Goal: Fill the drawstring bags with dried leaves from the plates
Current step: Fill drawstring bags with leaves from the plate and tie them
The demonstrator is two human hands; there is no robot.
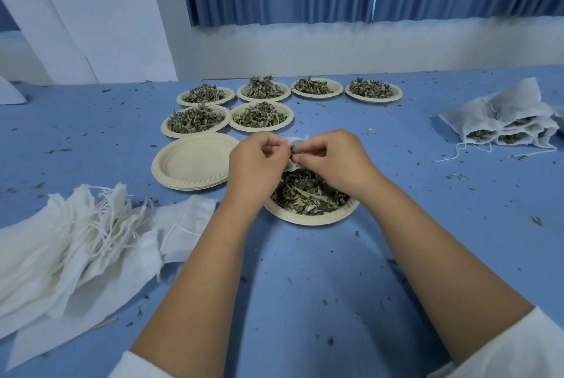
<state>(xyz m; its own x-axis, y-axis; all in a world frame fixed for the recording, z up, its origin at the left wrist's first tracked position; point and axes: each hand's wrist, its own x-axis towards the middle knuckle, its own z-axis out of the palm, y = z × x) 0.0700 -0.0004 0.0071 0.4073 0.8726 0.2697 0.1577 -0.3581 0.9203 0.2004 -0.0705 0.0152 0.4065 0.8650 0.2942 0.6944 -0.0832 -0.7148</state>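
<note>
Forearms in white sleeves (518, 347) reach across the blue table (305, 286) to a plate (308, 218) still well heaped with leaves (308, 191). Above its far rim both hands meet on a small white bag (293, 143). The left hand (256, 161) has its fingers curled and pinches the bag's edge. The right hand (332, 158), fingers also curled, pinches what looks like a tuft of leaves at the mouth; most of the bag is hidden behind the fingers, so how full it is cannot be told.

The step in hand seems to be stuffing this bag. Next, the right hand likely has to drop to the plate for another pinch while the left keeps the mouth wide and over the plate, so crumbs fall back there and not on the littered table.

Empty bags (76, 231) lie in a loose pile at the left, filled bags (512, 121) are stacked far right, empty plates (195, 161) sit stacked just left of the hands, and six full plates (195, 119) wait behind.
</note>
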